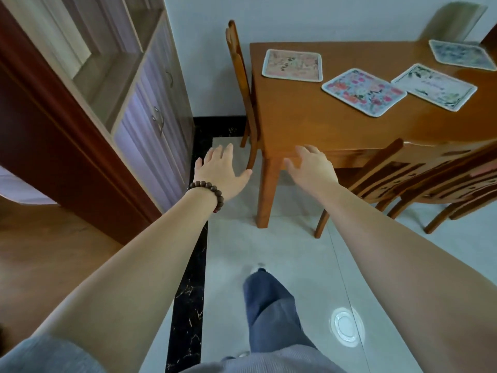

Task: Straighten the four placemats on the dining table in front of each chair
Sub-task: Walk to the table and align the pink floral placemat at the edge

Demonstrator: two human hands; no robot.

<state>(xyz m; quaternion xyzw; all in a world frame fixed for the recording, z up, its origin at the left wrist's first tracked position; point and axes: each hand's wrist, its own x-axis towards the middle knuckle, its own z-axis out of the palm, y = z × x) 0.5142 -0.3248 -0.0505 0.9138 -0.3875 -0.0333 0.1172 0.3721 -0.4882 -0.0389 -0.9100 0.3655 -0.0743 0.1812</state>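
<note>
Several placemats lie on the wooden dining table (295,122). A pink mat (292,65) sits near the left edge, roughly square to it. A flowered pink-and-blue mat (363,91) and a white mat with leaves (434,86) lie skewed in the middle, close together. A blue-grey mat (461,54) rests at the far right. My left hand (222,170), with a bead bracelet on the wrist, is open in the air left of the table's near corner. My right hand (312,168) is open just below that corner's edge, holding nothing.
One wooden chair (242,84) stands against the table's left side; two more chairs (419,181) are tucked in at the near side on the right. A tall cabinet (145,103) lines the left wall. My leg (271,310) steps over pale floor tiles.
</note>
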